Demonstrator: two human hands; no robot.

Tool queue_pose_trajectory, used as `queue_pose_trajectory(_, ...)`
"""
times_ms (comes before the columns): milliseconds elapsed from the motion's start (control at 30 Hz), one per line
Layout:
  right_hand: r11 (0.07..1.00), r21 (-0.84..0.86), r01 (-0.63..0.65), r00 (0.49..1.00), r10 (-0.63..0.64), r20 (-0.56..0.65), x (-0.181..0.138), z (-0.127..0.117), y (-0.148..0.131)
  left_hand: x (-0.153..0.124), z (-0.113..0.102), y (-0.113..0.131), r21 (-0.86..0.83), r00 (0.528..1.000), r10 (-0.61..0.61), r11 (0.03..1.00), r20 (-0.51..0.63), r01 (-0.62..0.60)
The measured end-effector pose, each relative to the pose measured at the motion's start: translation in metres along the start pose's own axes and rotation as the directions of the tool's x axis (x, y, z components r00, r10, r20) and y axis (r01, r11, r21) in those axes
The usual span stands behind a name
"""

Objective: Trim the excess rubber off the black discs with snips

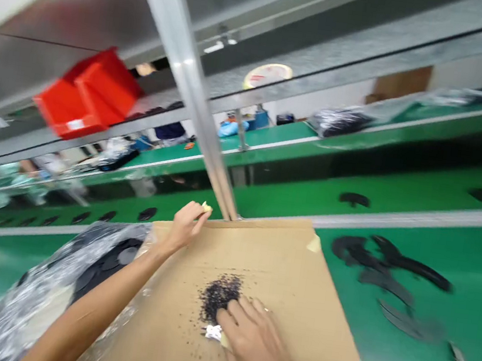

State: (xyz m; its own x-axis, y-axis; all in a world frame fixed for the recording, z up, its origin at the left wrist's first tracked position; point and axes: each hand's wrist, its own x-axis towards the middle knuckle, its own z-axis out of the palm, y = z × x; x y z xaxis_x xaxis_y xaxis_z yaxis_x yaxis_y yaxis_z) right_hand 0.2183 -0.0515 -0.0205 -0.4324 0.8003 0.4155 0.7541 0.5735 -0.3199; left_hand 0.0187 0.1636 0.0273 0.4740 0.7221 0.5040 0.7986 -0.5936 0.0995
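My left hand [188,224] is raised over the far left edge of a cardboard sheet [286,269], its fingers pinched together. A small pale yellow piece [206,207] shows at the fingertips; whether it is held or worn there I cannot tell. Low over the middle of the sheet is my right hand [253,339], fingers curled at the edge of a pile of small black pieces [220,296]. What those fingers hold, if anything, is hidden. Beside its thumb is a small white object [213,332], too blurred to name.
Black curved parts [389,265] lie on the green surface at right, and more dark pieces line the green strip behind. A clear plastic bag [40,290] with black parts is at left. A metal post [198,98] rises behind the sheet; a red bin [90,92] hangs upper left.
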Motion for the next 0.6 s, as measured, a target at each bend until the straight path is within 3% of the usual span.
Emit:
queue_pose_trajectory(100,1.0,-0.005,-0.003,0.99,0.004,0.141,0.0,-0.007,-0.007,0.002,0.005,0.034,-0.122,0.975,0.218,0.97,0.037,-0.212)
queue_pose_trajectory(233,0.999,-0.035,-0.02,0.985,0.026,0.17,-0.001,-0.012,-0.01,0.042,0.037,0.094,-0.219,0.917,0.381,0.911,0.121,-0.349)
queue_pose_trajectory(433,0.994,-0.1,0.05,0.985,-0.033,0.17,-0.003,-0.015,-0.008,0.123,0.1,0.188,-0.274,0.853,0.404,0.906,0.332,-0.322)
queue_pose_trajectory(600,0.992,-0.073,0.107,0.992,-0.101,0.081,-0.003,0.006,-0.006,0.159,0.136,0.253,-0.281,0.824,0.339,0.932,0.454,-0.228)
